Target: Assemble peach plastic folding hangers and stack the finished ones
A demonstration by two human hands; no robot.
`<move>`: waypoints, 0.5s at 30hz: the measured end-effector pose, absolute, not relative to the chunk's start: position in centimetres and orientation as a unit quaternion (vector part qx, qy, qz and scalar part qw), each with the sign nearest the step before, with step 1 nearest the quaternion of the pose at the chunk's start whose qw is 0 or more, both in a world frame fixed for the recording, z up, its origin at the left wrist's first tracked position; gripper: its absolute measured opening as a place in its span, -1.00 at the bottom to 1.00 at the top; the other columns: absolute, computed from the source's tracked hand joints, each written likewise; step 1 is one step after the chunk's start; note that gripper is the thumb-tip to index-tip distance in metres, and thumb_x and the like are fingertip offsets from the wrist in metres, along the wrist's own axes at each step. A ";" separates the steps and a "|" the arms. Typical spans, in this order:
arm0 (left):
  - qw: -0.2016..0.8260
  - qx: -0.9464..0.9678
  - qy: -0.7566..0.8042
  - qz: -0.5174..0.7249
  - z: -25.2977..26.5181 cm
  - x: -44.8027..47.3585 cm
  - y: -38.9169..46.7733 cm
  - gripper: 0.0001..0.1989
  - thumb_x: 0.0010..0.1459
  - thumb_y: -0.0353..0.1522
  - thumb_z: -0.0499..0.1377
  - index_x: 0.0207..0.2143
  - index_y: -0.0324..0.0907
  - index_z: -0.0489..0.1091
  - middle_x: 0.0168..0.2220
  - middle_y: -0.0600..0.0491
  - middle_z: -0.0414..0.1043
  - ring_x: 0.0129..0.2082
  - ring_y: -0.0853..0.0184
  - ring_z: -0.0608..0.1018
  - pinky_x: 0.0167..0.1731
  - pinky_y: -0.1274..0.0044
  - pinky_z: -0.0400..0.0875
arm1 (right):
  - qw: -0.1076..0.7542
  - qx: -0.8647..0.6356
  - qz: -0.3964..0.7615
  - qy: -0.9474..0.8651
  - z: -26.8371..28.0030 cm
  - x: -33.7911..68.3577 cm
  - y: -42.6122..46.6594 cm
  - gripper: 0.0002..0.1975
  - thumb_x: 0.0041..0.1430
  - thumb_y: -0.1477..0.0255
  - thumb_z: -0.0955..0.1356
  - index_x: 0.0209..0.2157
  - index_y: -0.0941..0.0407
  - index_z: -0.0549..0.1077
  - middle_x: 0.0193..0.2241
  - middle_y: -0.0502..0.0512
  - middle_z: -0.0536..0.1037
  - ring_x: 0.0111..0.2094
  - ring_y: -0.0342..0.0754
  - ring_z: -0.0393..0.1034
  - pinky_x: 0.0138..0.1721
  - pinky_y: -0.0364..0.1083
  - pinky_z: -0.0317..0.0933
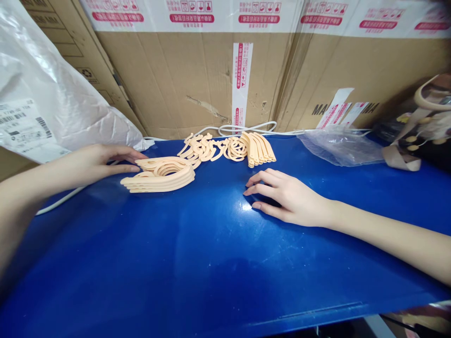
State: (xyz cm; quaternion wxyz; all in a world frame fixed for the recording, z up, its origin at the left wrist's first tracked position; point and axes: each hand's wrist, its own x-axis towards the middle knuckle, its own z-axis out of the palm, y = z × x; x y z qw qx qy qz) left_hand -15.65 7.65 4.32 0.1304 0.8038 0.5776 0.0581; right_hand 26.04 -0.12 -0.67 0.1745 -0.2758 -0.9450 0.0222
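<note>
A neat stack of cream plastic folding hangers (162, 180) lies on the blue table (211, 263), left of the middle. At its left end is my left hand (93, 162), fingers stretched and thumb apart; the fingertips reach the stack's edge, and I cannot tell whether they press on it. Behind the stack sits a loose heap of cream hook-shaped pieces (207, 148). To the right of that heap, several curved cream arm pieces (260, 149) lie side by side. My right hand (285, 197) rests over the table in front of them, fingers apart, holding nothing.
Large cardboard boxes (176, 80) stand along the back. A white cable (246, 129) runs at their foot. On the left leans a white plastic parcel bag (63, 103). A clear plastic bag (341, 148) and a dark bag with a beige strap (401, 157) lie at right.
</note>
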 end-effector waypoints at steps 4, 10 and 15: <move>0.129 0.802 0.579 0.064 4.7 -15.8 7.6 -0.23 -0.15 0.27 0.05 -0.15 -0.13 0.47 -0.10 0.03 0.52 -0.10 0.14 0.50 -0.04 0.43 0.36 | 0.171 -0.277 0.022 -0.945 -0.6 26.0 -0.2 -0.74 0.30 0.32 0.24 -0.07 0.12 0.42 -0.07 0.18 0.42 -0.09 0.01 0.32 -0.05 0.03 0.23; 0.113 0.797 0.590 0.058 4.6 -15.5 7.6 -0.28 -0.11 0.26 0.02 -0.22 -0.11 0.48 -0.15 0.04 0.54 -0.13 0.13 0.51 -0.08 0.44 0.37 | 0.165 -0.281 0.025 -0.945 -0.6 26.0 -0.2 -0.73 0.31 0.32 0.23 -0.07 0.13 0.41 -0.06 0.18 0.41 -0.08 0.00 0.31 -0.03 0.02 0.22; 0.108 0.796 0.593 0.051 4.3 -15.5 7.6 -0.33 -0.06 0.23 0.02 -0.20 -0.11 0.46 -0.15 0.06 0.53 -0.13 0.13 0.50 -0.06 0.44 0.35 | 0.163 -0.281 0.024 -0.945 -0.6 26.0 -0.2 -0.73 0.31 0.32 0.23 -0.06 0.13 0.41 -0.06 0.18 0.41 -0.08 0.01 0.31 -0.03 0.02 0.22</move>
